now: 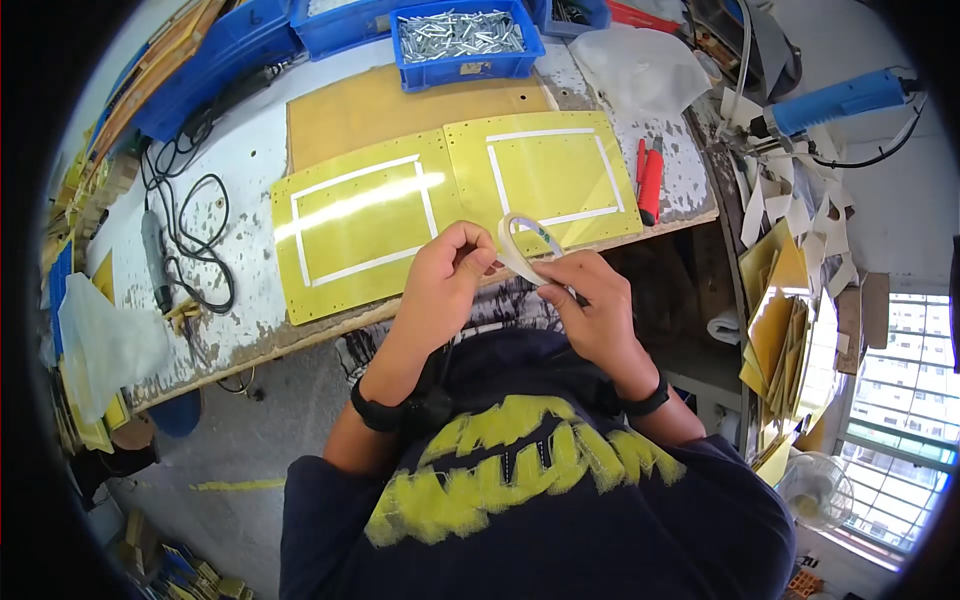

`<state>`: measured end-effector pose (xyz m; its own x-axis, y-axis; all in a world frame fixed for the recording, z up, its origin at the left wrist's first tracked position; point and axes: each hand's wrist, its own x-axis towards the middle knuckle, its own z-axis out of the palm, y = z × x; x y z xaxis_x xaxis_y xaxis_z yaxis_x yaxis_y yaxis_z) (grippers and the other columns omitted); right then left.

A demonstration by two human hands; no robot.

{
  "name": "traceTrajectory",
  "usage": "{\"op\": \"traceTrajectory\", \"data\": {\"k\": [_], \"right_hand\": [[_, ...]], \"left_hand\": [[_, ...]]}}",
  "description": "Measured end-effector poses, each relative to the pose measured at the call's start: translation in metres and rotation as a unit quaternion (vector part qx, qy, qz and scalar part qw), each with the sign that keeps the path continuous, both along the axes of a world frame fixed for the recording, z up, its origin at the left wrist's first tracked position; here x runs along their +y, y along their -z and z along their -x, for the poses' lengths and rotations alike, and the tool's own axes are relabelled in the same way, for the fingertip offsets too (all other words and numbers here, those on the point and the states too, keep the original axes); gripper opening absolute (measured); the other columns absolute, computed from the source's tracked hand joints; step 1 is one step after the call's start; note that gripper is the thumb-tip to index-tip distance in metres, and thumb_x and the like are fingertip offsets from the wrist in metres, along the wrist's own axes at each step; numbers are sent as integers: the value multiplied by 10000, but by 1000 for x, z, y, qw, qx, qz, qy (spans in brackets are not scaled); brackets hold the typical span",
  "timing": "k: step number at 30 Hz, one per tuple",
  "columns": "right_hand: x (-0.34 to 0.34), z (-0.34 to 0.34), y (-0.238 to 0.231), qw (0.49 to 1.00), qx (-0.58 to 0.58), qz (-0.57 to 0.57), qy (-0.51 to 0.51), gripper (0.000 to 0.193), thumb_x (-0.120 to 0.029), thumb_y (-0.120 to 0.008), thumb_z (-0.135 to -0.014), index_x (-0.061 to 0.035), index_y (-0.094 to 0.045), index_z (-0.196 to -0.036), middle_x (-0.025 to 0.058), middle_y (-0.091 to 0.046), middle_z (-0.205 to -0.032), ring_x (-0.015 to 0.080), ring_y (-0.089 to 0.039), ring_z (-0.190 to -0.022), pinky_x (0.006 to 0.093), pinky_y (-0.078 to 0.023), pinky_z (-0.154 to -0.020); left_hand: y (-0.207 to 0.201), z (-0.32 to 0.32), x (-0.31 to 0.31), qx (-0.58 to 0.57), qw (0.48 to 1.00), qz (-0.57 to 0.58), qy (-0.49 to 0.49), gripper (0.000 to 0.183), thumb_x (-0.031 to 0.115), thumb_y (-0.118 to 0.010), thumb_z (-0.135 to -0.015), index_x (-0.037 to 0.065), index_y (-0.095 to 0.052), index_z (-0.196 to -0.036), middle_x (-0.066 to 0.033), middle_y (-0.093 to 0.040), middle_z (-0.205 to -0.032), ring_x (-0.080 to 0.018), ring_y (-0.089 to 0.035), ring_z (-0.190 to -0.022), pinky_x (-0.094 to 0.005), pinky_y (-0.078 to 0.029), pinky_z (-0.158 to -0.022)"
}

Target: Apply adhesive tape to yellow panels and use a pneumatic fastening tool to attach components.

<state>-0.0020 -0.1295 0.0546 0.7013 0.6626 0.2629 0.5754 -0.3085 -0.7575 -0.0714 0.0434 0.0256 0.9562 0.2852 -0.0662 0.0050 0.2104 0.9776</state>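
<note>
Left hand: raised before the chest, fingers curled, pinching the tape's loose end.
Right hand: wrist bent inward, fingers closed around the white tape roll.
Tape roll: held over the workbench's near edge, above two yellow panels.

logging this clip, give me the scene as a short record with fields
left hand: left hand pinches the free end of the tape
right hand: right hand holds the roll of white tape
bench: two yellow panels, each with a white taped rectangle
behind: blue bin of metal parts
right of panels: red cutter
left: black cables
</note>
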Motion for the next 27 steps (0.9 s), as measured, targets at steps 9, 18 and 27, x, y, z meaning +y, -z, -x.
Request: {"op": "traceTrajectory", "data": {"k": [9,18,27], "right_hand": [[-1,5,-1,1000,-9,-10,3,268,40,-668,-673,-21,-649,-933,113,-606,-816,230,-583,-714,280,-458,-648],[0,-33,-36,998,10,-37,-54,222,33,-665,-682,-33,-657,-894,118,-625,-859,262,-591,-761,317,-474,-668],[51,-213,-4,996,-7,-47,72,201,-120,-640,-742,-24,-643,-919,90,-644,-773,175,-614,-689,276,-479,-639]], "left_hand": [[4,-14,-7,16,991,-121,-59,53,28,-568,-828,-12,-546,-856,-36,-553,-695,-89,-505,-657,-232,-428,-612],[9,-21,10,-21,987,-21,-158,303,55,-565,-843,6,-507,-1136,-46,-547,-878,-104,-545,-765,-233,-448,-649],[11,-1,-3,-37,990,10,-137,185,49,-548,-856,-26,-554,-1024,-43,-562,-830,-105,-540,-760,-229,-442,-691]]}}
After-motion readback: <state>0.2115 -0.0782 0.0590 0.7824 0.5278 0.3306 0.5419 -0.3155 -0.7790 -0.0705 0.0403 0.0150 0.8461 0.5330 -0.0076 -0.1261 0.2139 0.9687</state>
